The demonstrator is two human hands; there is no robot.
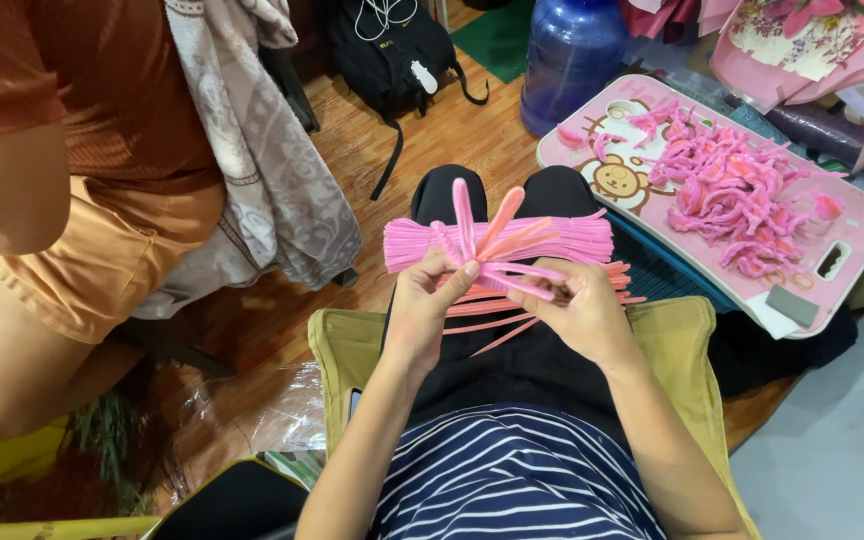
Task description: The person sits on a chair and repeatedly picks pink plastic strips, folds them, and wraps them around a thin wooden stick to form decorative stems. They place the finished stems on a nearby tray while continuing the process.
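My left hand [430, 300] and my right hand [577, 305] meet over my lap, both gripping bent pink pipe cleaners [492, 240] whose ends stick up between my fingers. Under my hands a bundle of straight pink pipe cleaners [577, 240] lies across my knees, with a few salmon-coloured ones [497, 322] below it. I sit in an olive folding chair [337, 350] and wear a striped shirt and black trousers.
A pink tray [857, 215] with a heap of curled pink pipe-cleaner pieces [737, 195] lies to my right. A blue water jug [572, 55] and a black backpack [387, 45] stand ahead. Another person in orange shorts [102, 250] stands at the left.
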